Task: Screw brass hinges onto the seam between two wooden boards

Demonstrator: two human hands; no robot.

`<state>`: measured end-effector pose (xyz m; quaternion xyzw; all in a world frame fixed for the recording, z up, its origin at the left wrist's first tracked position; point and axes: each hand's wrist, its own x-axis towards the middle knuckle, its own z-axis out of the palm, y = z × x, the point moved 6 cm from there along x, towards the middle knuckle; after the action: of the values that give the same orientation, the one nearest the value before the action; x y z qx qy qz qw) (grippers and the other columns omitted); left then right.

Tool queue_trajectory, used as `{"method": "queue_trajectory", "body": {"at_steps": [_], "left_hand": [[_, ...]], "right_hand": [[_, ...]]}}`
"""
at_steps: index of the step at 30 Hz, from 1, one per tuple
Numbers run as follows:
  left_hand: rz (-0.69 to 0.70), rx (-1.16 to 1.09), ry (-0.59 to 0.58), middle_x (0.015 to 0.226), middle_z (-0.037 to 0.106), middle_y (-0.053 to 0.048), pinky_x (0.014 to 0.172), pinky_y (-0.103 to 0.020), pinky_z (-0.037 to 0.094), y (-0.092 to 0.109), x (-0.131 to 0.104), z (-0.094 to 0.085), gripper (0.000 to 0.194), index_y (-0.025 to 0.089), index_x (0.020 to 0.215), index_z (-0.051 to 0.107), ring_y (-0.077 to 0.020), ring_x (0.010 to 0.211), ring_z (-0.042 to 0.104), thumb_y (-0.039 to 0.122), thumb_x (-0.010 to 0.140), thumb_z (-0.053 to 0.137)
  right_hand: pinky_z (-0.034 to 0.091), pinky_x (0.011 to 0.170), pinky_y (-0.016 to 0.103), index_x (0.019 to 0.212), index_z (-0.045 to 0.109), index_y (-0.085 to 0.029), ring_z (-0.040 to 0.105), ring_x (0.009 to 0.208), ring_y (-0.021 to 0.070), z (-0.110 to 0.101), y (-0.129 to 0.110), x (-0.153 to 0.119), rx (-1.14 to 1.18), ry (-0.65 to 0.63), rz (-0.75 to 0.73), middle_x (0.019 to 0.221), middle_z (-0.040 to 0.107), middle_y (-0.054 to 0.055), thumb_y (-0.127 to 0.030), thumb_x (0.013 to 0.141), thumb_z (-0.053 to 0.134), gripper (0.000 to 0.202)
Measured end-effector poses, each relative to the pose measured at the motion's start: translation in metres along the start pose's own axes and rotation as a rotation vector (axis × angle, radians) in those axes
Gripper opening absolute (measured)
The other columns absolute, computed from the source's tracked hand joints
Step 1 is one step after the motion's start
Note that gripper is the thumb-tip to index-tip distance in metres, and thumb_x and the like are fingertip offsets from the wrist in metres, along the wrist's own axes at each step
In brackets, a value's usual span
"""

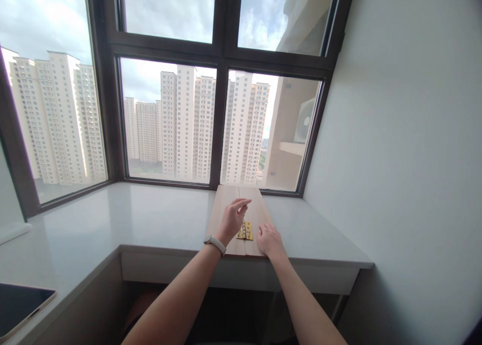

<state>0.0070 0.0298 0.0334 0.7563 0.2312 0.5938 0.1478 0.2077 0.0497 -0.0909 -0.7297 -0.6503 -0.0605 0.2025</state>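
Two pale wooden boards [254, 204] lie side by side on the white sill, a narrow seam between them. A gold-coloured hinge [248, 231] lies across that seam near the front end, with several holes in its leaves. My left hand [234, 217], with a pale-banded watch on its wrist, is above the hinge and hides part of it. Its thumb and fingertips are pinched together; whatever they hold is too small to name. Over the right board's edge, my right hand [269, 238] rests with curled fingers, holding the board beside the hinge.
The white sill [165, 214] runs under dark-framed windows [222, 59] and ends in a front edge close to my forearms. A dark-screened tablet [22, 307] lies at the lower left. A plain wall [406, 134] stands on the right.
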Motion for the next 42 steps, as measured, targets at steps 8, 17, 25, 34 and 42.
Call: {"method": "queue_trajectory", "body": {"at_steps": [8,17,25,34,42], "left_hand": [[-0.012,0.005,-0.017,0.133,0.067,-0.009,0.087,-0.035,0.063,0.0014,-0.0005,-0.0005,0.035,0.028,0.138,0.066,-0.0223,0.117,0.067,0.029,0.107,0.05],[-0.015,0.041,0.01,0.11,0.071,-0.008,0.07,-0.03,0.061,-0.0001,0.001,-0.0011,0.028,0.027,0.126,0.074,-0.0184,0.089,0.07,0.031,0.103,0.059],[0.014,-0.031,-0.031,0.134,0.068,-0.011,0.098,-0.04,0.059,0.0031,0.0032,0.0024,0.036,0.026,0.136,0.068,-0.0235,0.122,0.066,0.028,0.108,0.047],[-0.001,0.051,-0.003,0.111,0.07,-0.008,0.075,-0.033,0.061,0.0022,0.0032,-0.0007,0.03,0.028,0.129,0.072,-0.019,0.09,0.069,0.031,0.103,0.058],[0.002,-0.009,-0.03,0.124,0.071,-0.01,0.087,-0.036,0.062,0.0035,0.0045,0.0032,0.034,0.025,0.133,0.07,-0.0213,0.106,0.07,0.028,0.106,0.049]], "right_hand": [[0.032,0.111,0.038,0.13,0.069,-0.023,0.051,0.132,0.0267,0.0019,0.0013,-0.0004,0.007,0.023,-0.01,0.137,0.064,0.012,-0.034,0.103,0.038,0.042],[0.033,0.11,0.037,0.129,0.069,-0.023,0.051,0.131,0.0261,0.004,0.0023,0.0011,-0.003,0.036,-0.012,0.136,0.065,0.012,-0.034,0.102,0.039,0.042],[0.032,0.112,0.037,0.132,0.068,-0.023,0.05,0.132,0.026,0.0032,0.0018,0.001,-0.001,0.014,-0.008,0.137,0.064,0.012,-0.033,0.103,0.038,0.043],[0.033,0.112,0.039,0.135,0.067,-0.022,0.05,0.134,0.0274,0.0001,0.0002,0.0,-0.002,0.002,0.007,0.141,0.063,0.013,-0.035,0.104,0.037,0.046],[0.033,0.113,0.037,0.135,0.067,-0.023,0.05,0.135,0.026,-0.0016,-0.0006,-0.0013,-0.013,-0.008,0.019,0.141,0.063,0.012,-0.034,0.103,0.038,0.044]]}}
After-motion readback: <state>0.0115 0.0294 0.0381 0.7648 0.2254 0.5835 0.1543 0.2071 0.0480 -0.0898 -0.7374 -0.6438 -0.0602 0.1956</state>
